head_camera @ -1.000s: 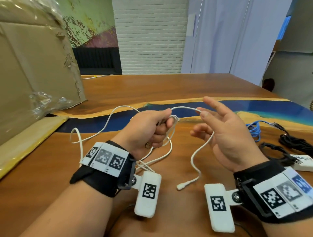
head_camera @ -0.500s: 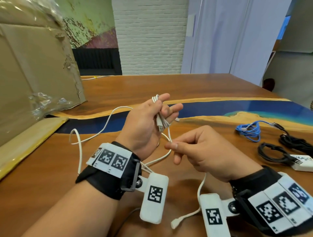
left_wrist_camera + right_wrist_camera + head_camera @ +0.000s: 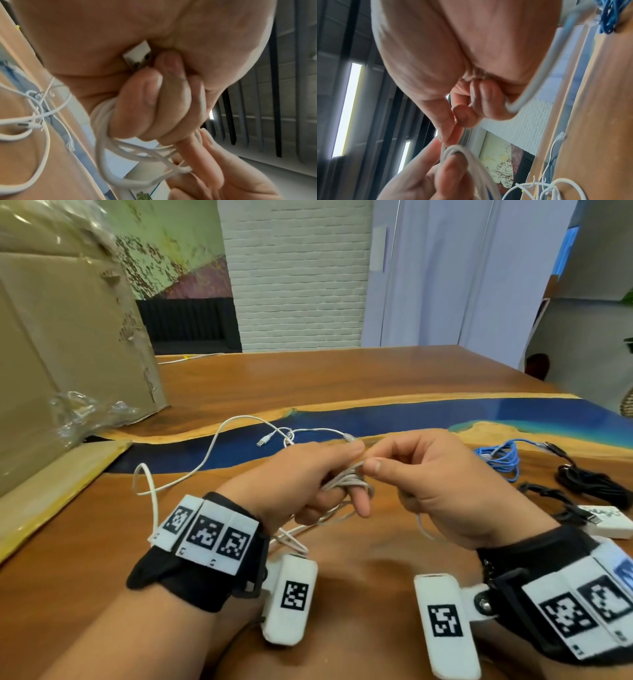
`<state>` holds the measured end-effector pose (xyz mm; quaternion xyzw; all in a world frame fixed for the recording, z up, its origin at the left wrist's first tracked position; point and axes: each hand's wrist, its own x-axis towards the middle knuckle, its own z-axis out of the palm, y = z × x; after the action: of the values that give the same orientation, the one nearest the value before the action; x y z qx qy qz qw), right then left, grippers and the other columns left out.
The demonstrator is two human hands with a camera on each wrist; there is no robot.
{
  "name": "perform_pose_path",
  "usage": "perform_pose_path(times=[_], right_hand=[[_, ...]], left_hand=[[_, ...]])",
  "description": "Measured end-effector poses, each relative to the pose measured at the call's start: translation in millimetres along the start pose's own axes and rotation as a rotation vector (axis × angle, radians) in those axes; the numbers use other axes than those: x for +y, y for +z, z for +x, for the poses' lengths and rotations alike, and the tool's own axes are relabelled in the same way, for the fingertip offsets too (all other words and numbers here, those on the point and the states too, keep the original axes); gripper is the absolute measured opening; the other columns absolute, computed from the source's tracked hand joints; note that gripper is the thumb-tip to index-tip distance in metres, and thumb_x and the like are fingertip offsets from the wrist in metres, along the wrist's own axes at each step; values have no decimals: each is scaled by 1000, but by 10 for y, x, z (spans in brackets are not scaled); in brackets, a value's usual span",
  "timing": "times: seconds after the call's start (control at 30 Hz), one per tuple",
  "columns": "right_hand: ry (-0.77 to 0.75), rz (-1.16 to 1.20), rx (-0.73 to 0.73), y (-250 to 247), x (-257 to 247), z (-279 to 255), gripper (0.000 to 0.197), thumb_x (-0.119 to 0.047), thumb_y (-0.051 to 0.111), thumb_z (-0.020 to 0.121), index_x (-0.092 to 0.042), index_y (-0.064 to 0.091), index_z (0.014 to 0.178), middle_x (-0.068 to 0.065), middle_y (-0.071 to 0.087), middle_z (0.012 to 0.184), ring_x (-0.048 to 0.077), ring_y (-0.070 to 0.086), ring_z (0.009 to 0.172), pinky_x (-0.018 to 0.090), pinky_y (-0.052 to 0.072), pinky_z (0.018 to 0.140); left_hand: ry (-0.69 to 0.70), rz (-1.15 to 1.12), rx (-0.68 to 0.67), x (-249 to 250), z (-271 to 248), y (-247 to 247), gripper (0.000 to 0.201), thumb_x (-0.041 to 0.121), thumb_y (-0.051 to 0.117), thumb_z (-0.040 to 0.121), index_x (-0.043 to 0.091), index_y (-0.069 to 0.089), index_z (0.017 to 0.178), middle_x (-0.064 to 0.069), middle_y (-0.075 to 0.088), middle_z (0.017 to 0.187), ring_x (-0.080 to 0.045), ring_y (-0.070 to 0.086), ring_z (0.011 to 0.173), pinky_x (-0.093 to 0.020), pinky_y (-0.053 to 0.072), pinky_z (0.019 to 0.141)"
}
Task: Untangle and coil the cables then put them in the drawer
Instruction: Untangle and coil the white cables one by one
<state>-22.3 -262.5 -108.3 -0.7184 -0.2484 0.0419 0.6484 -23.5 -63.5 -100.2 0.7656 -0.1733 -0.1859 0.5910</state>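
My left hand [image 3: 329, 474] holds a small coil of the white cable [image 3: 346, 482] wound around its curled fingers. In the left wrist view the coil [image 3: 102, 121] circles the fingers and a USB plug [image 3: 137, 56] is tucked against the palm. My right hand [image 3: 380, 463] meets the left, thumb and forefinger pinching the cable [image 3: 445, 146] beside the coil. A slack length [image 3: 539, 75] runs through its lower fingers. More white cable [image 3: 212, 446] trails on the wooden table [image 3: 308, 378], with another plug [image 3: 262, 442] lying loose. No drawer is in view.
A bundled blue cable [image 3: 500, 457] lies right of my hands, with black cables [image 3: 589, 481] and a white adapter box [image 3: 606, 520] beyond it. A large cardboard box [image 3: 68, 337] with plastic wrap stands at the left, and a blue resin strip [image 3: 411, 419] crosses the table.
My left hand has come down from its raised pose and curled over the coil. My right hand rose to meet it, drawing the slack cable up from the table.
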Motion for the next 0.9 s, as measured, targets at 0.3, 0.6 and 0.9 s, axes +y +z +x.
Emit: perform_pose_path(times=[0.3, 0.6, 0.9], right_hand=[[-121, -119, 147, -29, 165, 86, 17, -8, 68, 96, -17, 82, 99, 11, 78, 94, 25, 71, 91, 47, 59, 84], [-43, 229, 108, 260, 189, 73, 24, -10, 56, 102, -4, 79, 103, 16, 77, 103, 27, 72, 95, 40, 58, 86], [-9, 134, 202, 315, 303, 111, 21, -13, 62, 99, -3, 79, 102, 18, 78, 98, 31, 75, 97, 42, 60, 91]], left_hand=[[110, -477, -114, -26, 45, -6, 43, 40, 48, 95, 14, 53, 62, 9, 20, 46, -10, 9, 37, -23, 11, 39], [176, -528, 92, -7, 88, 52, 50, 34, 37, 103, 11, 48, 60, 5, 20, 44, -12, 9, 37, -25, 10, 40], [252, -124, 467, -41, 181, 108, 38, 19, 46, 105, 12, 46, 69, 8, 35, 47, -10, 28, 43, -26, 24, 46]])
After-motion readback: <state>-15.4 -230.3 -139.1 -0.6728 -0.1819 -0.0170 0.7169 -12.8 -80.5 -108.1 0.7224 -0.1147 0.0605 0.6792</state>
